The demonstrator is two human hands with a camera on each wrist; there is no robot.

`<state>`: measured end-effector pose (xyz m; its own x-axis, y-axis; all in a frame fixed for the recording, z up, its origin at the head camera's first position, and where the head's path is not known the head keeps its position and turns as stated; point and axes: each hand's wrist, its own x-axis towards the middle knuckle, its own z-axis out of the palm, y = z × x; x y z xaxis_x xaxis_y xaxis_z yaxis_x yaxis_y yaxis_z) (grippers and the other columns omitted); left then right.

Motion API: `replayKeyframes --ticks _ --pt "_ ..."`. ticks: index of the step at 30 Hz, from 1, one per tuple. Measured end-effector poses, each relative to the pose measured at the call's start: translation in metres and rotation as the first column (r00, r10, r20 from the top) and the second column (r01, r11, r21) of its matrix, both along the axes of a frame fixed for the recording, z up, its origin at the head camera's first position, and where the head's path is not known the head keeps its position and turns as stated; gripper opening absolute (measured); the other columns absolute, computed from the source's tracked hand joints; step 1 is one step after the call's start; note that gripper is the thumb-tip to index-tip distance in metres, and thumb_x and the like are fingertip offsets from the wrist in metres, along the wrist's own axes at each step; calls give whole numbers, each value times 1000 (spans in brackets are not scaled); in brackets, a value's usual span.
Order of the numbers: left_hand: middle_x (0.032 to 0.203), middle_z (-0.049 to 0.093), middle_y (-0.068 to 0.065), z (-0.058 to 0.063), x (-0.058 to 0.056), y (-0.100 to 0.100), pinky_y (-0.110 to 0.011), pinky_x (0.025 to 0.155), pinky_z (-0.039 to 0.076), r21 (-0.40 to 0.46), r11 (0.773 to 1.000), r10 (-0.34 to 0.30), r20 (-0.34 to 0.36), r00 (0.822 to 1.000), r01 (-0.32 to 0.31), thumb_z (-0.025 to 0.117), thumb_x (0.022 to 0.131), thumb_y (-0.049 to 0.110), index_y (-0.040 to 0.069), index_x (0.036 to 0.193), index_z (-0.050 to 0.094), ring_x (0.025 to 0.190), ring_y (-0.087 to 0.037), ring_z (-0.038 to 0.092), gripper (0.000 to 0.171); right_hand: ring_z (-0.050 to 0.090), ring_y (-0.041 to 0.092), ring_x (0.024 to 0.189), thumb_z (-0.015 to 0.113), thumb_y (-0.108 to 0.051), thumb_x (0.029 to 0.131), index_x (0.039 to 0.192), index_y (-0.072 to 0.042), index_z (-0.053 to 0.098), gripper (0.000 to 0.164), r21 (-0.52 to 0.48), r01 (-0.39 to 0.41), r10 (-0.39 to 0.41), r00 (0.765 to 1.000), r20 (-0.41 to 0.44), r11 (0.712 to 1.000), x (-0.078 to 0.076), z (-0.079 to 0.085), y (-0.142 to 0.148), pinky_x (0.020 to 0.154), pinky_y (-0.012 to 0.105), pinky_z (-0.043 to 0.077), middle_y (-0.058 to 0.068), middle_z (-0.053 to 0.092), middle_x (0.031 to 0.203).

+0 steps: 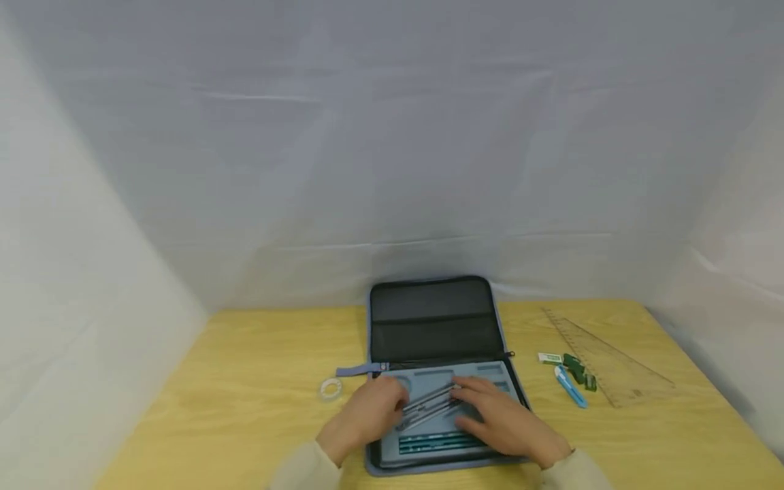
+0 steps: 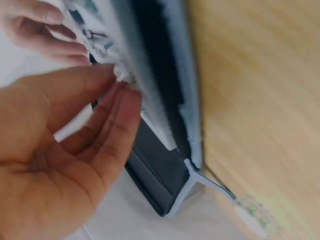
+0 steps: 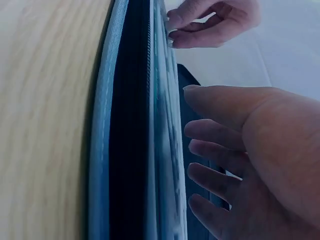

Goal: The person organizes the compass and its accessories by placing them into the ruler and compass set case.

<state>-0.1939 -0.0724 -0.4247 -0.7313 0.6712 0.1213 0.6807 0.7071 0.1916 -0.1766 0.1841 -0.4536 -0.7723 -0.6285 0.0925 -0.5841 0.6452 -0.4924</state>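
Observation:
An unzipped dark case with a blue-grey edge point(image 1: 375, 469) lies open, its lid point(image 1: 431, 333) raised at the back. In its grey-blue tray point(image 1: 422, 381) lies a silver metal drawing compass point(image 1: 429, 406), its long legs slanting up to the right. My left hand point(image 1: 370, 408) pinches the compass's left end between thumb and fingers; in the left wrist view the fingertips point(image 2: 129, 102) partly hide it. My right hand point(image 1: 499, 416) hovers over the tray's right side with fingers spread, near the compass's other end. Teal pencils point(image 1: 435, 443) lie in the tray's front slot.
Left of the case lie a roll of clear tape point(image 1: 331, 389) and the case's strap point(image 1: 358, 370). To the right are an eraser point(image 1: 550, 357), a green item point(image 1: 574, 367), a blue cutter point(image 1: 571, 388) and a transparent set square point(image 1: 612, 361). White sheeting surrounds the wooden table point(image 1: 245, 401).

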Motion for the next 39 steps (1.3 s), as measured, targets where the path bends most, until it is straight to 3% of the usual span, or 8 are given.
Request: replayKeyframes --ticks 6,15,24,33,36,39 --pt "79 57 3 -5 11 1 -25 65 47 -121 989 -95 -79 992 85 66 84 7 12 88 73 74 -9 55 9 42 30 128 55 -36 97 132 -3 56 48 57 -21 22 1000 -19 998 -7 -1 -9 99 48 39 13 44 139" --pt "79 52 2 -10 18 1 -26 63 45 -154 988 -53 -173 984 26 67 79 11 13 80 70 73 -12 48 4 49 25 113 59 -29 96 125 1 59 42 83 -25 35 992 -121 996 -8 -3 -22 91 42 44 10 49 127" --pt "81 53 2 -14 22 3 -27 63 46 -137 991 -33 -213 976 4 67 80 11 14 85 72 74 -13 49 8 50 25 111 59 -32 95 122 -1 60 41 65 13 -6 993 -116 998 -5 -3 -24 89 44 45 9 49 127" --pt "85 53 1 -9 21 6 -27 64 45 -210 977 -7 -161 987 -28 68 81 14 13 86 72 76 -13 47 6 48 25 112 57 -34 96 124 -2 60 43 81 16 -7 994 -113 997 -5 -2 -26 91 46 43 8 49 127" --pt "84 52 2 -7 21 3 -27 67 46 -177 984 6 -120 993 -27 67 82 13 13 88 72 78 -13 49 8 48 25 114 56 -35 96 127 -4 59 43 72 15 -8 995 -97 997 -4 -4 -24 92 46 43 6 49 128" --pt "86 54 2 -3 20 -3 -28 72 48 -88 996 17 -94 995 -26 65 83 10 11 93 72 81 -13 53 12 48 24 115 55 -38 96 128 -9 59 43 48 18 -14 996 -83 999 -4 -8 -22 92 45 43 4 50 129"
